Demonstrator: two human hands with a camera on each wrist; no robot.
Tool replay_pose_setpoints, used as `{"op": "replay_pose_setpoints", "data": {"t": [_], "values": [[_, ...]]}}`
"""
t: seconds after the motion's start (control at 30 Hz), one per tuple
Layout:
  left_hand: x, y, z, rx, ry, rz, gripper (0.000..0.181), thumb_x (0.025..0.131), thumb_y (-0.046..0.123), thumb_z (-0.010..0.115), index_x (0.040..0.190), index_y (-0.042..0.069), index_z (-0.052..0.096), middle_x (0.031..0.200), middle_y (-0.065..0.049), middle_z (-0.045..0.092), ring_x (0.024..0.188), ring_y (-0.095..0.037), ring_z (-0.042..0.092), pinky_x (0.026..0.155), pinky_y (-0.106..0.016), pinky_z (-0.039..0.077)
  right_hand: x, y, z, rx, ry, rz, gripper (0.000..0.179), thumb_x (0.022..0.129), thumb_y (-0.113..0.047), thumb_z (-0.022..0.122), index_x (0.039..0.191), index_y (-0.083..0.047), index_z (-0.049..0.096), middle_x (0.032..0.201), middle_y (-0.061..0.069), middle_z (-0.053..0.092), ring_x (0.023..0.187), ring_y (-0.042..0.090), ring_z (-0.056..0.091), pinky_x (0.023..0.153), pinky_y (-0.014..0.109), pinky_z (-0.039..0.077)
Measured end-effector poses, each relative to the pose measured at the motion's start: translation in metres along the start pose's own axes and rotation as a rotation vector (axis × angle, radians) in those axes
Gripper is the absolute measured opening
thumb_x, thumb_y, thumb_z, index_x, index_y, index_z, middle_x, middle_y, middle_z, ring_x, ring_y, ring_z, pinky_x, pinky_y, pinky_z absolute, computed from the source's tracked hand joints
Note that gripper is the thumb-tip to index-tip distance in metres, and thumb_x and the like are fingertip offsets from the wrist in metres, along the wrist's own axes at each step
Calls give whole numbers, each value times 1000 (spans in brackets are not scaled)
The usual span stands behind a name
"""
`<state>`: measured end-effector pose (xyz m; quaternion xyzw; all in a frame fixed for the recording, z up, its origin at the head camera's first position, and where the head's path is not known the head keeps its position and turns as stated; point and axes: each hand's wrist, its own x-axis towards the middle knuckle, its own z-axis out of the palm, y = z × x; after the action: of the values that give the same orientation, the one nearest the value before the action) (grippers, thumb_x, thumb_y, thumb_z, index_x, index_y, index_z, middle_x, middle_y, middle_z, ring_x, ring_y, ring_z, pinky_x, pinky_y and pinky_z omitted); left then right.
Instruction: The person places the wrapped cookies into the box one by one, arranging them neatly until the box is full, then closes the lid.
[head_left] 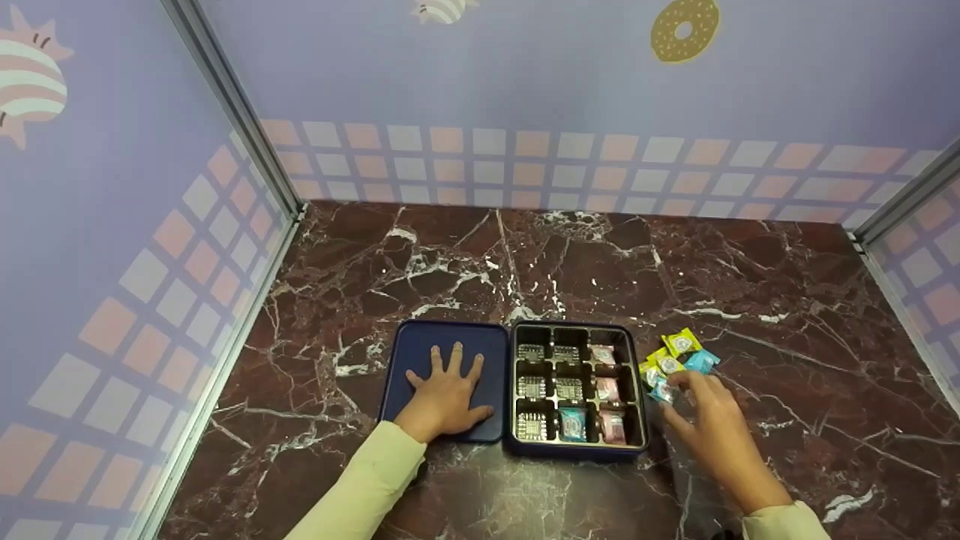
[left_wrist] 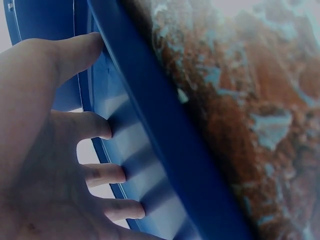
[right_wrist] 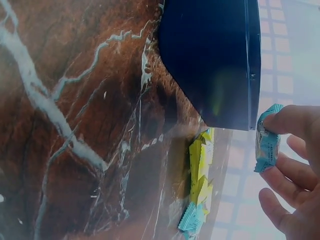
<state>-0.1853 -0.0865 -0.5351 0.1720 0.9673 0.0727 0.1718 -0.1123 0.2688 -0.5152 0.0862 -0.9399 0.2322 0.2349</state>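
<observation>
My left hand lies with spread fingers on the dark blue lid, which is flat on the table. Its outstretched fingers also show in the left wrist view. Between thumb and fingers, my right hand pinches a blue wrapped candy above the table. Just left of that hand stands a blue tin with a divided insert. Pink candies sit in its right column, and one blue candy is in the front middle compartment. The other compartments show only their ribbed bottoms.
Several yellow candies and another blue candy lie in a small pile right of the tin. The dark red marbled table meets a purple wall at the back, with further panels at both sides.
</observation>
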Motion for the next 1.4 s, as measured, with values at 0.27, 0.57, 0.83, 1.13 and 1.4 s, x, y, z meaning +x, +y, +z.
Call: {"op": "replay_pose_setpoints", "data": {"t": [0.27, 0.57, 0.83, 1.13, 1.4], "values": [[0, 0, -1, 8, 9, 3, 82, 89, 60, 56, 155, 22, 26, 161, -19, 15, 143, -55, 11, 94, -82, 25, 5, -5, 2, 27, -30, 14, 40, 65, 2, 83, 97, -6, 61, 88, 11, 62, 82, 27, 59, 73, 45, 48], [0, 1, -3, 9, 12, 9, 83, 89, 60, 57, 155, 21, 26, 161, -19, 15, 143, -56, 11, 94, -82, 24, 10, -11, 5, 70, -83, 30, 45, 71, 1, 81, 110, -3, 59, 102, 15, 65, 96, 34, 60, 85, 49, 46], [0, 1, -2, 20, 18, 13, 83, 89, 60, 56, 155, 21, 26, 161, -20, 15, 143, -56, 12, 93, -82, 25, 13, -17, 9, 70, -85, -10, 54, 70, 0, 83, 118, -2, 58, 107, 14, 67, 99, 32, 61, 88, 47, 45], [0, 0, -2, 22, 4, 5, 83, 89, 62, 55, 155, 22, 25, 161, -18, 14, 144, -54, 11, 95, -81, 24, 16, -22, 14, 67, -80, -56, 54, 71, 0, 83, 120, -3, 60, 108, 14, 66, 100, 31, 61, 89, 46, 48], [-1, 0, -3, 6, 4, -5, 83, 88, 61, 56, 155, 23, 26, 161, -18, 14, 144, -55, 11, 95, -82, 24, 19, -28, 19, 66, -87, -87, 55, 70, 1, 83, 120, -3, 60, 107, 10, 68, 96, 27, 61, 85, 46, 48]]}}
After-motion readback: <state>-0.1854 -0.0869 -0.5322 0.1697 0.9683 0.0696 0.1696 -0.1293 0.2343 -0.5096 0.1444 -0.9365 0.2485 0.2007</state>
